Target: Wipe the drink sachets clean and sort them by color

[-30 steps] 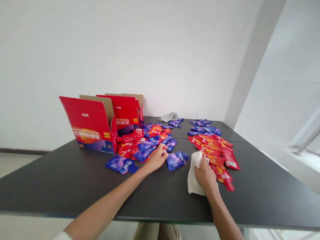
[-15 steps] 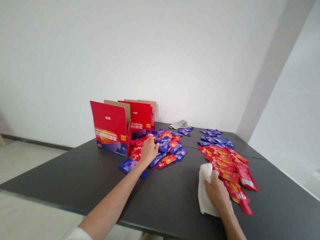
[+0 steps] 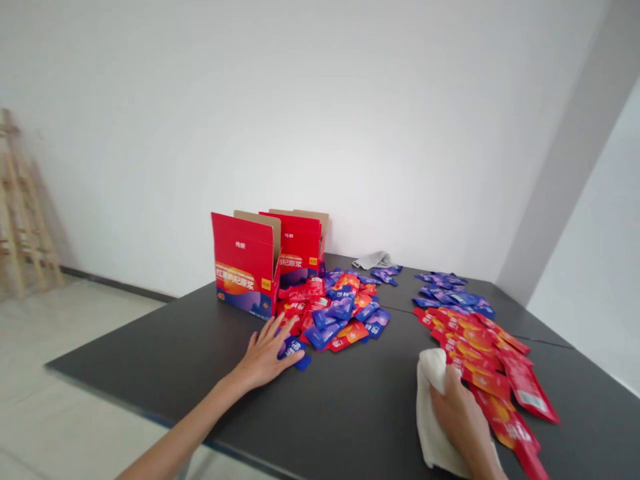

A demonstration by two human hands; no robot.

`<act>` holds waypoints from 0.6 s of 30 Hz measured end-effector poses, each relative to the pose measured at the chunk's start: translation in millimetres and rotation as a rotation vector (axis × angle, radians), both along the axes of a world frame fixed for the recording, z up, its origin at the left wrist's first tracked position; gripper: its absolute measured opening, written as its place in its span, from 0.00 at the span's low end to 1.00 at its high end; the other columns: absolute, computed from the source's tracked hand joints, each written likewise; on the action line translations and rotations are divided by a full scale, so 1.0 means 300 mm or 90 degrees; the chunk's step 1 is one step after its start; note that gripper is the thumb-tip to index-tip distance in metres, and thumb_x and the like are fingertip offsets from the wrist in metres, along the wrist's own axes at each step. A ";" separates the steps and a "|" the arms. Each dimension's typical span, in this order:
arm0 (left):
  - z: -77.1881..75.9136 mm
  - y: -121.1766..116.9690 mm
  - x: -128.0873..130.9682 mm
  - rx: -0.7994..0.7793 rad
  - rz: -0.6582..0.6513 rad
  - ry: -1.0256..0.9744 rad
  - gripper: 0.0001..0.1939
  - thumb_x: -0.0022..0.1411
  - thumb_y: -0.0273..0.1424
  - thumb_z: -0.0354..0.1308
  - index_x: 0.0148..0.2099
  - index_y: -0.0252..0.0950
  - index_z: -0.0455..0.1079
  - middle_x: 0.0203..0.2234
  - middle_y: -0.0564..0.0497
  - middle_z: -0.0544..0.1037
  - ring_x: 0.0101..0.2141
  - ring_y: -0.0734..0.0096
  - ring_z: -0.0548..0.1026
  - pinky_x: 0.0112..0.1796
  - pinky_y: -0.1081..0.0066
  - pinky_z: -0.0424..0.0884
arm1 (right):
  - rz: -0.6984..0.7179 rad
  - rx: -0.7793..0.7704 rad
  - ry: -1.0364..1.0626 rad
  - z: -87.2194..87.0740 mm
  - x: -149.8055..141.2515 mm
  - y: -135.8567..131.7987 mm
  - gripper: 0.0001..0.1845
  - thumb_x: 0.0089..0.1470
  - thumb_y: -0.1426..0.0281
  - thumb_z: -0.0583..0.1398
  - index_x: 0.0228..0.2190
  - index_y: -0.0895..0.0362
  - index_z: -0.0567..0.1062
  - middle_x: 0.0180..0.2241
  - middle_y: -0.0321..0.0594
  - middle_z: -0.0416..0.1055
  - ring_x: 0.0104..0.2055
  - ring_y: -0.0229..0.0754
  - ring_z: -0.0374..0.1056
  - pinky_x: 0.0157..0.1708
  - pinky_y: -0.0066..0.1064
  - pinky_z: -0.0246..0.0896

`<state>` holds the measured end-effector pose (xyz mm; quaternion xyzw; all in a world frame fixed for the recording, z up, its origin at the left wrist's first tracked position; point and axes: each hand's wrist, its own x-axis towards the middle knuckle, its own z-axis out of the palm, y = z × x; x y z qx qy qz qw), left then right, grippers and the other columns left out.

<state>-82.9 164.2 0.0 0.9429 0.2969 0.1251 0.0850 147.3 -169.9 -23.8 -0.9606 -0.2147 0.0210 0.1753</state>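
Observation:
My left hand [image 3: 267, 353] is open, fingers spread, over a blue pouch [image 3: 295, 348] at the near edge of the mixed pile; the hand partly covers it. Beyond it lies a heap of red and blue pouches [image 3: 340, 310]. In my right hand [image 3: 457, 407] a white cloth [image 3: 434, 427] is gripped, its folded top sticking out above the thumb and its lower part on the table. Close to the right of that hand is a spread of overlapping red pouches [image 3: 475, 347]. Part of the cloth is hidden behind the hand.
Two red cartons with raised flaps, a front carton [image 3: 245, 267] and a rear carton [image 3: 295, 247], stand left of the heap. Blue pouches [image 3: 450, 293] lie in a group at the back right. A grey cloth [image 3: 374, 260] rests near the wall. The dark table [image 3: 350, 413] has a seam across it.
My left hand has moved from the top of the heap toward the near left, onto the blue pouch, and its fingers have spread. My right hand still grips the cloth. The view has shifted left.

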 end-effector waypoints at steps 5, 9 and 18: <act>-0.005 0.001 0.000 -0.057 -0.048 0.066 0.50 0.55 0.62 0.43 0.70 0.43 0.33 0.68 0.43 0.37 0.66 0.51 0.37 0.60 0.45 0.43 | 0.015 -0.014 0.015 -0.012 0.003 -0.007 0.14 0.58 0.64 0.47 0.45 0.56 0.60 0.45 0.56 0.73 0.46 0.54 0.71 0.38 0.36 0.61; 0.017 0.017 0.100 -0.071 -0.091 0.068 0.53 0.53 0.64 0.44 0.70 0.40 0.33 0.68 0.39 0.37 0.66 0.49 0.36 0.60 0.47 0.43 | 0.030 -0.007 0.018 -0.005 -0.002 -0.009 0.17 0.57 0.65 0.48 0.47 0.56 0.59 0.47 0.56 0.71 0.47 0.55 0.71 0.40 0.37 0.61; -0.007 0.012 0.290 -0.050 -0.151 0.026 0.51 0.52 0.64 0.47 0.70 0.45 0.38 0.68 0.40 0.41 0.66 0.45 0.40 0.60 0.47 0.45 | 0.036 0.019 0.012 0.002 -0.014 -0.007 0.17 0.55 0.65 0.50 0.46 0.57 0.61 0.43 0.54 0.74 0.46 0.53 0.71 0.40 0.36 0.61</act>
